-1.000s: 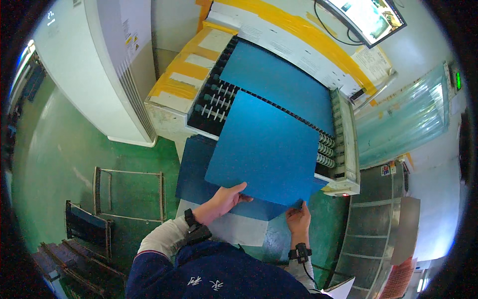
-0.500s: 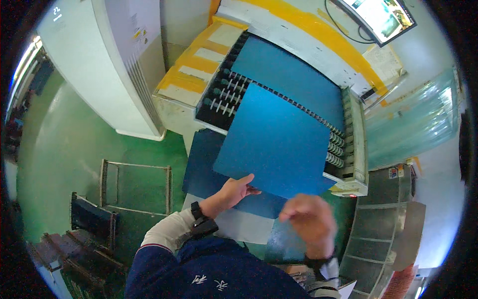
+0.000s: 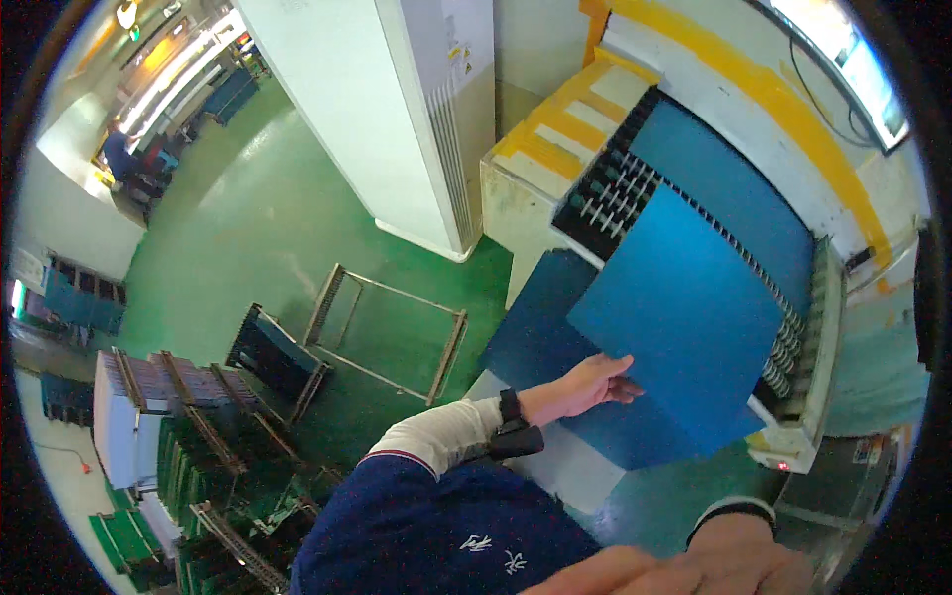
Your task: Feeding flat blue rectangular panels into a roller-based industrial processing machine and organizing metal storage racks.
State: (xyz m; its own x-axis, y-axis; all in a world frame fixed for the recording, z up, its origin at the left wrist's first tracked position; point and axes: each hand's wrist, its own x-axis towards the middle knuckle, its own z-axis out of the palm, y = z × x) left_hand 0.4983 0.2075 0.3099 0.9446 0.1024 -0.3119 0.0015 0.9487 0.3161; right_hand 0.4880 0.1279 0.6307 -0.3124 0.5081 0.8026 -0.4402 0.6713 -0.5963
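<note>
A bright blue rectangular sheet (image 3: 679,307) lies slanting over the roller bed of a machine, its near edge overhanging toward me. My left hand (image 3: 593,384) is at that edge, thumb over the top and fingers just below, the edge between them. A darker blue sheet (image 3: 540,312) lies underneath, partly covered. Farther back, another blue sheet (image 3: 729,164) rests on the machine. My right hand (image 3: 694,573) is low in the picture, close to my body and away from the sheets; the lower border cuts off its fingers.
White rollers (image 3: 610,198) show beside the sheet. A white column-shaped cabinet (image 3: 367,109) stands left of the machine. On the green floor are a metal frame rack (image 3: 382,293) and racks of stacked boards (image 3: 188,446). A screen (image 3: 843,59) hangs upper right. A person (image 3: 121,154) is far left.
My view has swung left, so the machine appears farther right. My right hand has dropped back from near the sheet toward my body. The left hand stays at the sheet's edge.
</note>
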